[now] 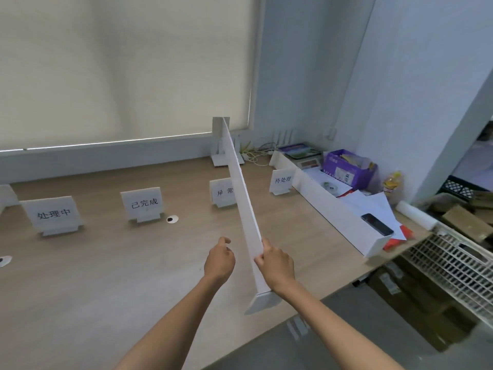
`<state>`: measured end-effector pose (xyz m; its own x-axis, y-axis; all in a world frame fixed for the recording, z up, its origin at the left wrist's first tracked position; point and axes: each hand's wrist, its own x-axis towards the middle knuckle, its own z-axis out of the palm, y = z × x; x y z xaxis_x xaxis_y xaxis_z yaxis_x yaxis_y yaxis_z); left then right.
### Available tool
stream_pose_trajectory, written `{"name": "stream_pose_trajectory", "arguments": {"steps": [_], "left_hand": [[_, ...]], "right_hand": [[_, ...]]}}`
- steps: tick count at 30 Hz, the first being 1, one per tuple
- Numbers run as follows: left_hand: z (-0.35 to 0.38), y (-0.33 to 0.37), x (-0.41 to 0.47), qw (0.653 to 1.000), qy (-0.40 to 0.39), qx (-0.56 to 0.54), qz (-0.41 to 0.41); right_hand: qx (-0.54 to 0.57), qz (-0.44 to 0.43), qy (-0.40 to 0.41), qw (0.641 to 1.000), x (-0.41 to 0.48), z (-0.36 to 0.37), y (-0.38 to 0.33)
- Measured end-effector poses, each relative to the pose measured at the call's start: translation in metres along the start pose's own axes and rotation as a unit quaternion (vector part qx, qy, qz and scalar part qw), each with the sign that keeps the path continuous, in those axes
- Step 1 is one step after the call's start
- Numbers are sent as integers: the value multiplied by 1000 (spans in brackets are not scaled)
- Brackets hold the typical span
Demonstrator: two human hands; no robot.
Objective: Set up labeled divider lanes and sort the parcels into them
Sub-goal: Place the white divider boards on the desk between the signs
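Observation:
My right hand (276, 263) grips the near end of a long white divider board (241, 188), which runs from the table's front toward the back wall and is raised above the wooden table (133, 263). My left hand (220, 259) hovers just left of the board, fingers loosely curled, holding nothing. Several white label stands face me: one at the left (53, 214), one in the middle (144, 204), one partly hidden behind the board (222, 192), one to the right (282, 180). Another white divider (330, 206) stands on the table at the right.
Right of the standing divider lie papers, a black phone (376, 224), a purple box (346, 169) and a scale (301, 156). A white lattice crate (453, 265) and cardboard boxes sit beyond the table's right edge. Cable holes (172, 219) dot the tabletop.

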<state>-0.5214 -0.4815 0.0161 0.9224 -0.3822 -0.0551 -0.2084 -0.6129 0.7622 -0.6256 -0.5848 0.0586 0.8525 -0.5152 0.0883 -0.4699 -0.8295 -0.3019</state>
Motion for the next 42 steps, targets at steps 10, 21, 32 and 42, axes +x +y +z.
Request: {"name": "stream_pose_trajectory", "arguments": {"steps": [10, 21, 32, 42], "left_hand": [[65, 56, 91, 1000, -6, 0, -13], [140, 91, 114, 998, 5, 4, -59], [206, 115, 89, 981, 65, -15, -181], [196, 100, 43, 967, 125, -31, -220]], "right_hand": [[-63, 34, -20, 997, 104, -2, 105], [-64, 32, -113, 991, 145, 33, 214], [-75, -57, -207, 974, 158, 64, 305], [-87, -52, -214, 972, 170, 58, 315]]}}
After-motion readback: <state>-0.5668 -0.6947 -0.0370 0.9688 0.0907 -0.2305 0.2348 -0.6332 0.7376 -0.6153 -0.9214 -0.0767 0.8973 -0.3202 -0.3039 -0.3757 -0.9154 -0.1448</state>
